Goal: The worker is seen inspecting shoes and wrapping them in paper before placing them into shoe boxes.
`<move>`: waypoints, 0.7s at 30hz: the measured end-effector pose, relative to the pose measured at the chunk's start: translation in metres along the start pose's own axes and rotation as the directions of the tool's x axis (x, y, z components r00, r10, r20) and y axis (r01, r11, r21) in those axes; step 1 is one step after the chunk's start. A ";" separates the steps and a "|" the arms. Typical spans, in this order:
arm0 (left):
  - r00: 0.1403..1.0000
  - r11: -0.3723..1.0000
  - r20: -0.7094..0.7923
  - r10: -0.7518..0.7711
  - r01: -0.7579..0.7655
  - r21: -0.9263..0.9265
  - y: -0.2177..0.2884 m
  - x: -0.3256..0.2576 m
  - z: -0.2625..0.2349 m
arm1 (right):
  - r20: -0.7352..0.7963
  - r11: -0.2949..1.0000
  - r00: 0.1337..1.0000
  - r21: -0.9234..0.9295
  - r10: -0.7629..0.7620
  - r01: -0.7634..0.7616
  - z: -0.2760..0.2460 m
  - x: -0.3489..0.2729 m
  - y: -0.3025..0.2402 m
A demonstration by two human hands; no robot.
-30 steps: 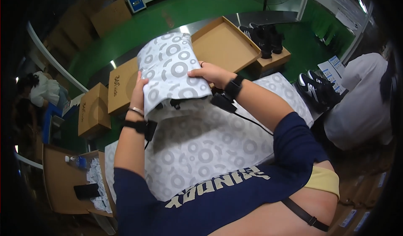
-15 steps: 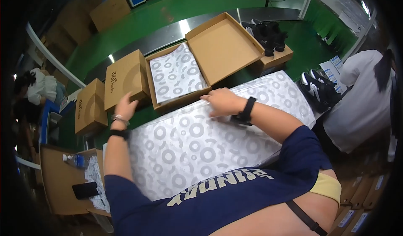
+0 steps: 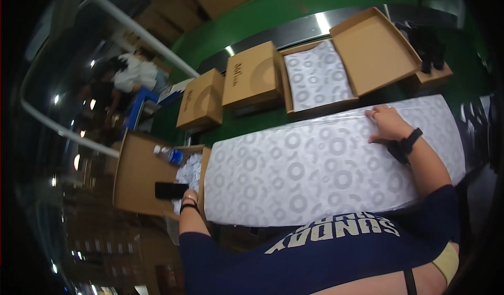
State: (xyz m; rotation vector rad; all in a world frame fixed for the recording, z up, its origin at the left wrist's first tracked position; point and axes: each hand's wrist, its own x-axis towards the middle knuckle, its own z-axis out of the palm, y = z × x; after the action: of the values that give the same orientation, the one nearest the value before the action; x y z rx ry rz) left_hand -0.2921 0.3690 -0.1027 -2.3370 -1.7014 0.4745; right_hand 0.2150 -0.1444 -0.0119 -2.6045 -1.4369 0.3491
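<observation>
My right hand rests with its fingers apart on a wide stack of white tissue paper printed with grey rings. My left hand is at an open carton on the left, among small white packets and beside a black phone. Its fingers are mostly hidden there, so what they hold does not show. Beyond the stack stands an open brown shoe box, its lid tilted back and a sheet of the same patterned tissue lying inside.
Two closed brown shoe boxes stand left of the open one. Black shoes sit on another box at far right. A water bottle lies in the carton. Another person is at far left.
My left hand has moved from near the closed shoe boxes down to the carton of packets. The view has swung left. My right hand stays on the tissue stack, fingers now more spread.
</observation>
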 end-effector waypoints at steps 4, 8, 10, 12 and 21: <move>0.935 0.981 0.339 0.107 -0.154 0.116 -0.050 -0.003 0.021 | -0.065 0.998 0.996 0.017 -0.063 0.064 0.003 0.000 0.004; 0.914 0.977 0.395 0.091 -0.159 0.144 -0.040 0.011 0.031 | -0.010 1.000 1.000 0.016 -0.006 0.006 0.002 0.004 -0.003; 0.941 0.997 0.337 -0.019 -0.008 0.078 -0.051 0.004 0.031 | -0.036 0.999 0.998 0.017 -0.043 0.044 -0.003 0.001 -0.007; 0.968 0.942 0.173 -0.180 0.220 -0.253 -0.123 -0.010 0.034 | -0.048 0.992 0.994 0.066 -0.102 0.105 -0.006 0.013 -0.015; 0.813 0.583 -0.140 -0.565 0.273 -0.766 -0.090 -0.011 0.024 | -0.065 0.995 0.994 0.029 -0.090 0.092 -0.004 0.008 -0.008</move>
State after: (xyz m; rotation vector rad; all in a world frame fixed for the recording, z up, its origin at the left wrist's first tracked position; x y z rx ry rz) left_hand -0.3838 0.3858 -0.0915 -2.0444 -2.4183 -0.8506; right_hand 0.2138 -0.1338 -0.0075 -2.4914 -1.5098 0.2731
